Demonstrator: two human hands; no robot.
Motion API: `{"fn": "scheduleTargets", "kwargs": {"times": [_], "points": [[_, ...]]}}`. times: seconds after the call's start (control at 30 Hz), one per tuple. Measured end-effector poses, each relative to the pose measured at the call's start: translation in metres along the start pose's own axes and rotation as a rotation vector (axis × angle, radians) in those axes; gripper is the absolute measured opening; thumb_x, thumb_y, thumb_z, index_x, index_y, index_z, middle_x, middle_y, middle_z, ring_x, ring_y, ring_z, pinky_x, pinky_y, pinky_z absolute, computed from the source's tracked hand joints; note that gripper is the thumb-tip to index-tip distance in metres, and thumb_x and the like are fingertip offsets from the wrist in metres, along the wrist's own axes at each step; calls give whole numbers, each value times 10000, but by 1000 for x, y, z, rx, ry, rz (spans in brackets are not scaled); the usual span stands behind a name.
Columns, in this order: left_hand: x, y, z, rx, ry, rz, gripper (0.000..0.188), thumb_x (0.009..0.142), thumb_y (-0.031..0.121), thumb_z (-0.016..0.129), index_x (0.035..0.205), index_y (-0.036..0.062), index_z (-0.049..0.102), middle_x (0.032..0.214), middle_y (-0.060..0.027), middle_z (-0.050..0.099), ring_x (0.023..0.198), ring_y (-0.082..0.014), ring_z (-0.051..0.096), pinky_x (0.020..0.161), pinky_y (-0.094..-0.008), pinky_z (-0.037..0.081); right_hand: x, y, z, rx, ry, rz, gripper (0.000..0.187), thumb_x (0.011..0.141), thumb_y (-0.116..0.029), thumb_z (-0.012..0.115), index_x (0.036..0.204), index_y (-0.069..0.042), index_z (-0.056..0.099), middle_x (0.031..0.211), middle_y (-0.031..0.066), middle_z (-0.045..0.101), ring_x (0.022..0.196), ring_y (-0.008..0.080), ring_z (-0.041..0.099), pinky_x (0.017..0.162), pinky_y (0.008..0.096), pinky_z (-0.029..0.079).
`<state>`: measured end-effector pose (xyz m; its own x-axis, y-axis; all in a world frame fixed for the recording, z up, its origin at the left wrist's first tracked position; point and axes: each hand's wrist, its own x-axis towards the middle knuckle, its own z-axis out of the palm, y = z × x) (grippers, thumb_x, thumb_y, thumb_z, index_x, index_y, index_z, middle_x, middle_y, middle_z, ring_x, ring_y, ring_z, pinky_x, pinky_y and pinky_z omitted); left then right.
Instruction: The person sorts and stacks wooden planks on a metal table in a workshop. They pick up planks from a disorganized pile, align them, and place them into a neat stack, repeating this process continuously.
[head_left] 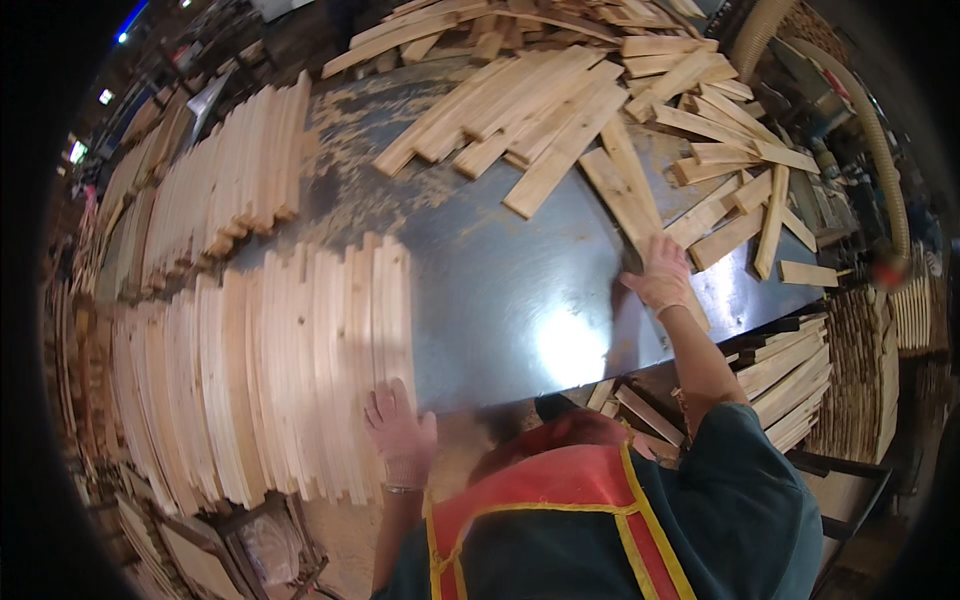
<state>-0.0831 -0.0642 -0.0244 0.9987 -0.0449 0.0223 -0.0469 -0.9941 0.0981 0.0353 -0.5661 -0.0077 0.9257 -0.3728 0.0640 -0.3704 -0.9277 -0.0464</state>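
Note:
My left hand (401,437), in a pale glove, is open at the near right end of a long row of wooden slats (300,350). Its fingers point away from me, over the outermost slats, and the thumb stands apart. On the right part of the dark metal table (490,300), my gloved right hand (664,277) is closed over a wooden board (625,195). That board runs from the loose boards beyond and shows again below my wrist. The undersides of the fingers are hidden.
Loose boards (540,110) lie fanned across the table's far side, with a jumbled heap (740,150) at the right. A second row of slats (225,180) stands farther left. Sawdust (345,140) covers the back. Stacked boards (785,375) and a ribbed hose (880,150) are at right.

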Motion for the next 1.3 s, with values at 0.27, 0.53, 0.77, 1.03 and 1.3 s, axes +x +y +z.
{"fn": "scheduleTargets", "kwargs": {"times": [0.27,0.53,0.77,1.03,1.3], "points": [[63,155,8,-915,-627,77,857,922,473,762,1587,36,442,1549,-188,526,1410,-340,530,1168,-445,429,-45,20,15,1792,-739,350,824,945,-371,767,1588,24,437,1350,108,657,1194,187,619,1054,356,514],[80,180,22,-1759,-1009,-467,454,992,145,620,1414,-23,606,1182,-75,705,1036,-171,681,905,-332,568,153,40,43,449,-49,131,453,912,-329,710,1177,21,597,1265,310,672,1182,494,638,1027,506,524],[74,147,-30,-1797,-926,-524,552,917,200,732,1411,-3,592,1179,-103,712,1045,-215,701,852,-350,606,189,23,44,1834,-776,480,508,947,-269,770,1325,20,592,1105,170,747,942,306,757,859,471,642],[53,81,-44,-1919,-535,-509,376,973,67,644,1343,5,641,1177,-58,724,970,-153,700,850,-313,586,-108,-99,38,1761,-741,441,611,914,-121,828,1459,-44,560,1264,85,714,1114,219,688,988,386,581],[24,-8,-52,-1800,-224,-515,426,973,33,598,1395,-22,621,1248,-108,697,1037,-193,695,875,-313,572,-182,-253,27,729,-973,-312,750,934,-458,734,1527,-67,492,1272,222,724,1170,348,699,1019,449,535]]}}
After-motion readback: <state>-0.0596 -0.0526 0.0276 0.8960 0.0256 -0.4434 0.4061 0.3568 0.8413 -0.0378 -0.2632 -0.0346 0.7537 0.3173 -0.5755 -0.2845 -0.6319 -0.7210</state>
